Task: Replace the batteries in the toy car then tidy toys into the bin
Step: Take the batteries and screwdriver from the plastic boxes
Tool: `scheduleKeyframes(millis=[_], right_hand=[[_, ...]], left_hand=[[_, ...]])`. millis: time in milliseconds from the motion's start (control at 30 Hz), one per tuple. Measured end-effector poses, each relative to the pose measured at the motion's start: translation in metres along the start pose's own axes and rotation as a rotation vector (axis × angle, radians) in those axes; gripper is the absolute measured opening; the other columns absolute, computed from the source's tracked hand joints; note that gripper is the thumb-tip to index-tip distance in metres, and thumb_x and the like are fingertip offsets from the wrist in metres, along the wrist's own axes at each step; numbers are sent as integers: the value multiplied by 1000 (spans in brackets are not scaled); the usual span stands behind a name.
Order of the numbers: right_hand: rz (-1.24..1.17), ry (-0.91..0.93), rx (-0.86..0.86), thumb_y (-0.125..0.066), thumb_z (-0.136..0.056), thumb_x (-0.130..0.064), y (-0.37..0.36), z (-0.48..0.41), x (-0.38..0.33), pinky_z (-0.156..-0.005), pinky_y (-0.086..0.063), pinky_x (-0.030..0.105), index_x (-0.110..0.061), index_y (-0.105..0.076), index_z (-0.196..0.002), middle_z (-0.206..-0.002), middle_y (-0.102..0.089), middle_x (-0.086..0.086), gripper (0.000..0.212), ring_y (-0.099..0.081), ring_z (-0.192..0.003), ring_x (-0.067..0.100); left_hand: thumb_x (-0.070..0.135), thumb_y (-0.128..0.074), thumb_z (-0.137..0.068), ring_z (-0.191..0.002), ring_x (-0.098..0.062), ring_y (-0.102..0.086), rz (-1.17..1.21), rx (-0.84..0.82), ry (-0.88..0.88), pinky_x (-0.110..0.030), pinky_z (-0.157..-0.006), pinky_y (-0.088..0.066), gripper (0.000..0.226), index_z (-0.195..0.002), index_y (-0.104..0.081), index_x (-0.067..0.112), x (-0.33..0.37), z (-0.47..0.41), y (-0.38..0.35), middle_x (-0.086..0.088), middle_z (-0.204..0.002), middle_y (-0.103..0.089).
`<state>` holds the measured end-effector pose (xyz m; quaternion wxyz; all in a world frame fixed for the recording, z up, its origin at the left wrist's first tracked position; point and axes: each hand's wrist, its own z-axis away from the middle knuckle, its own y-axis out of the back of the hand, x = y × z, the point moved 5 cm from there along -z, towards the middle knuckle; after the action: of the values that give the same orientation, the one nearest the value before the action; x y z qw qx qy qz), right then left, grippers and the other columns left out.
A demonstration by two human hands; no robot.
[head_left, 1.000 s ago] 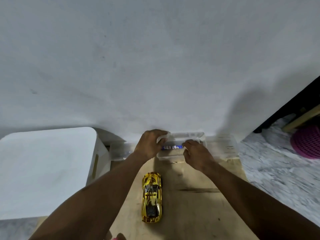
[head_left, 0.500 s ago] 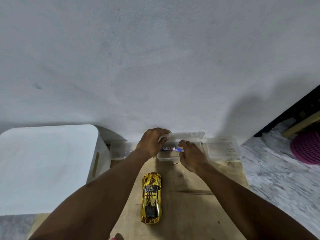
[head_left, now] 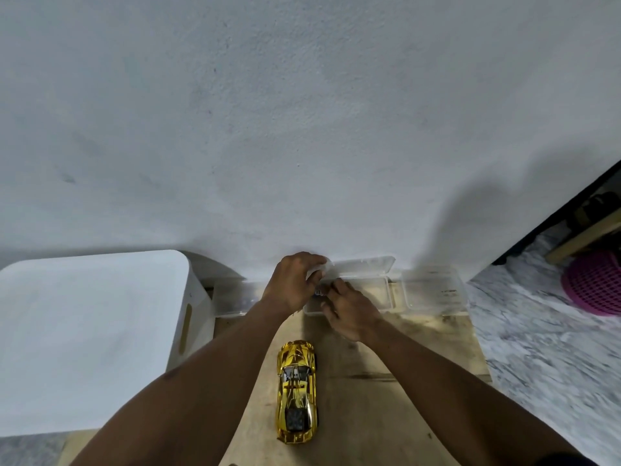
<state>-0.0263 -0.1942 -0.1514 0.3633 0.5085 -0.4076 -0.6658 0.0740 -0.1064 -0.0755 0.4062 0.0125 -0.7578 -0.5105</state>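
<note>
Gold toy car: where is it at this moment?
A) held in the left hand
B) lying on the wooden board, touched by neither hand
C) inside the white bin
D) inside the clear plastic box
B: the shiny gold toy car lies on the wooden board, apart from the left hand and right hand, which are both up at the clear plastic box.

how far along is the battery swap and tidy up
Early. Done: the clear box is open. In hand: left hand holds its lid, right hand reaches for the battery inside. Left: the gold toy car sits wheels-down, untouched, on the board, outside the white bin.
</note>
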Motion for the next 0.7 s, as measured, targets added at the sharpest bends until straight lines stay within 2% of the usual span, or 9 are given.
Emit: scheduleKeyframes(millis=[133,333,533,700], right_hand=[[167,33,-60,-34,-97,-41,-8,-2,-7,-103,-42,43,-17,-45,-139,-135,-46,10,49,-41,-126,26],[284,106,-96,-26,-100,-42,-9,-5,-8,-97,-42,44,-15,-58,-125,-130,-53,11,48,-46,-119,28],[230,131,-205,-27,-103,-40,-8,-12,-9,-92,-43,46,-19,-51,-129,-130,-50,11,42,-48,-116,31],[157,176,-227,-26,-103,-43,-9,-15,-12,-82,-51,42,-23,-53,-127,-127,-57,7,41,-59,-105,29]], left_hand=[[16,-70,-90,-103,-20,-68,-3,9,-25,-29,-91,-53,26,-116,-74,13,-1,-1,1,-4,-114,-74],[15,-70,-89,-100,-19,-69,28,13,-32,-32,-89,-55,24,-113,-75,13,-2,-2,0,-4,-111,-74],[12,-71,-87,-97,-16,-71,65,14,-28,-25,-86,-54,23,-110,-75,11,-4,-2,-2,-3,-109,-75],[13,-71,-88,-99,-16,-70,73,5,-21,-31,-88,-56,24,-112,-74,13,-7,-1,-2,-1,-110,-74]])
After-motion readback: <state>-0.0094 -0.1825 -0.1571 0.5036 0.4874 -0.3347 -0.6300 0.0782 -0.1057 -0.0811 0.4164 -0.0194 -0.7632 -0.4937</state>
